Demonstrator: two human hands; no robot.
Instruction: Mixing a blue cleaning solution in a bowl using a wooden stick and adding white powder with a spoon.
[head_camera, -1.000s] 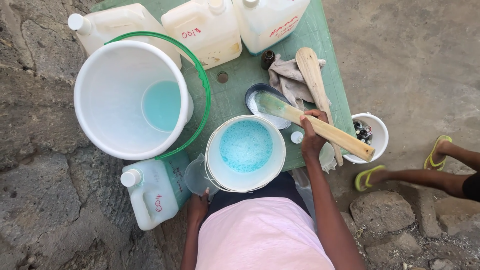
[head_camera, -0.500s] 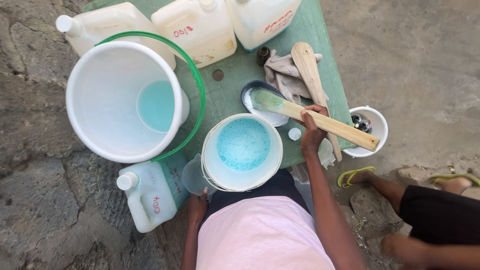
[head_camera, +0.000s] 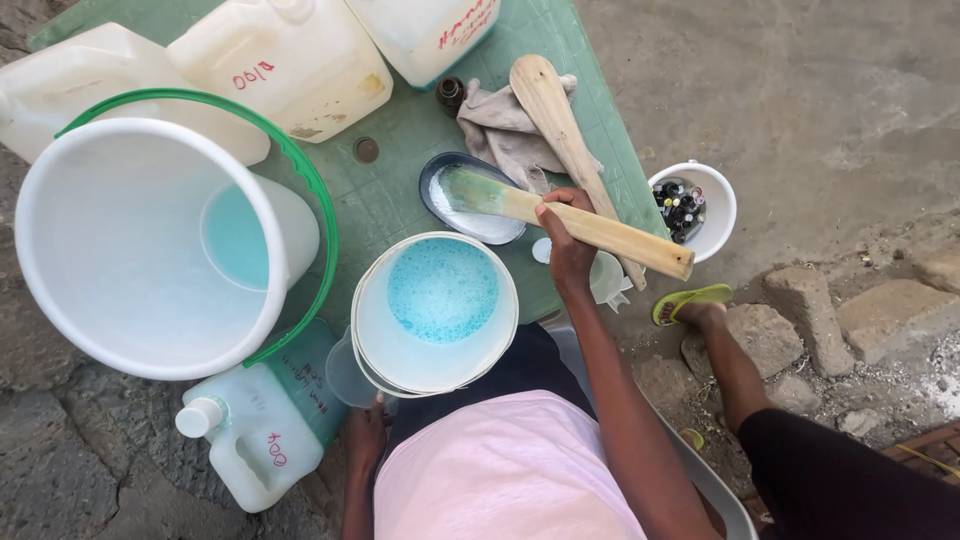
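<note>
My right hand (head_camera: 568, 240) is clenched around a wooden paddle (head_camera: 570, 220) whose blade rests in a dark oval dish (head_camera: 470, 198) of white powder on the green table (head_camera: 400, 190). My left hand (head_camera: 366, 432) cups the small white bucket (head_camera: 435, 312) of foamy blue liquid; a large bucket (head_camera: 150, 250) alongside holds pale blue liquid.

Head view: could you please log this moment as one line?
right hand: grips wooden paddle over dark dish | left hand: under small bucket
</note>
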